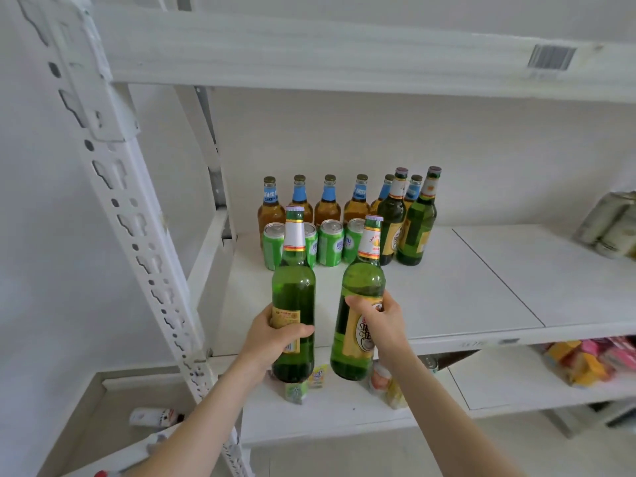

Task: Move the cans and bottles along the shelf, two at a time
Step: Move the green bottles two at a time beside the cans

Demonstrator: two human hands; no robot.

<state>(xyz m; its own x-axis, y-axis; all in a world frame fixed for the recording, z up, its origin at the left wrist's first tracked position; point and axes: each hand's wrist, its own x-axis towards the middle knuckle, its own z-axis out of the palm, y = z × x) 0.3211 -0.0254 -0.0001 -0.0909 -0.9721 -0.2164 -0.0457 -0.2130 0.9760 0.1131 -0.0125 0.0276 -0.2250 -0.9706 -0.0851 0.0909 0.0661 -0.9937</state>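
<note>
- White shelf board against a pale wall carries amber bottles with blue neck labels at the back left, green cans before them and two standing green bottles just beside.
- The left hand grips the left green bottle, upright and white-necked; the fingers curl over its yellow label.
- The right hand clasps the right green bottle, slightly tilted, at its big yellow label.
- Both are held off the board, at its front edge.
</note>
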